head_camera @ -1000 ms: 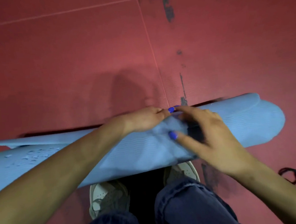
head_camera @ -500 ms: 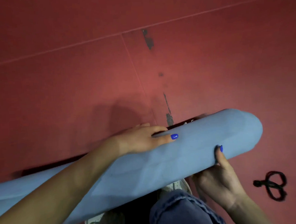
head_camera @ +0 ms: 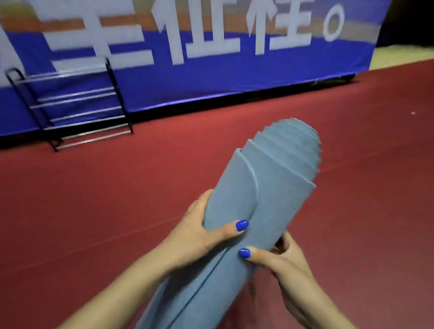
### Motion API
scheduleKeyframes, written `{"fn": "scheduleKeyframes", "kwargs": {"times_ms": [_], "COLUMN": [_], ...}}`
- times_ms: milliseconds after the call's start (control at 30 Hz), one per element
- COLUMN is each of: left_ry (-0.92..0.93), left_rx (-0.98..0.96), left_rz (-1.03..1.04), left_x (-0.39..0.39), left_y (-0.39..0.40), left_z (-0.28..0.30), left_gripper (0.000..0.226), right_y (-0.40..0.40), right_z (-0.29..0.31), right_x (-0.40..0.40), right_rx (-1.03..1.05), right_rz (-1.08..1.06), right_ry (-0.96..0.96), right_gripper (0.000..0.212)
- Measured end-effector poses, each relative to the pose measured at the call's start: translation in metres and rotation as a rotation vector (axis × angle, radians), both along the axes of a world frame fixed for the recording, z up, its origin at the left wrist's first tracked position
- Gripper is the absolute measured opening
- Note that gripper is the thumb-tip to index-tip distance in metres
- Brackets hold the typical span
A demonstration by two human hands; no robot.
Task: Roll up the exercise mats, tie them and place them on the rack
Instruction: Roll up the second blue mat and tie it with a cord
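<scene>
Head view: rolled mat (head_camera: pixel 261 199) now off floor, in both hands, rack (head_camera: pixel 75 107) newly visible.

Can't see the near end of the mat (head_camera: pixel 241 213), it runs off the bottom edge, and both forearms get cut off there too. The left hand (head_camera: pixel 197 231) has its fingers tucked behind the roll with only the thumb showing, and the right hand (head_camera: pixel 285 259) is mostly hidden under it as well. The banner (head_camera: pixel 204 50) is blurry and chopped by the top and left edges, so I can't read the lettering, and the rack (head_camera: pixel 77 106) is smeared too.
</scene>
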State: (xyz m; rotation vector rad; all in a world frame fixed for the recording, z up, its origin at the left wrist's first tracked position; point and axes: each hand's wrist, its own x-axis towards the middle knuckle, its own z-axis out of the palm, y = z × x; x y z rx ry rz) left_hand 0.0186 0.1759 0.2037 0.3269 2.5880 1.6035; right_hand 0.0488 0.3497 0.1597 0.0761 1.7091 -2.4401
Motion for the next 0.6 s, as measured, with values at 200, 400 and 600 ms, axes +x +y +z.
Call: {"fn": "scheduleKeyframes", "kwargs": {"times_ms": [200,400,600], "left_ry": [0.477,0.629,0.631], "left_rx": [0.085,0.090,0.255], "left_rz": [0.203,0.284,0.378], "left_x": [0.085,0.136,0.150], "left_y": [0.018,0.015,0.000], "left_z": [0.115,0.155,0.110], "left_gripper": [0.097,0.137,0.136], "right_y": [-0.015,-0.023,-0.042], "right_z": [0.097,0.156,0.141], "right_x": [0.046,0.096,0.112], "right_rx": [0.201,0.627,0.911], "right_rz": [0.041,-0.017,0.030], "right_ry": [0.387,0.533,0.425], "right_gripper": [0.090,0.095,0.106]}}
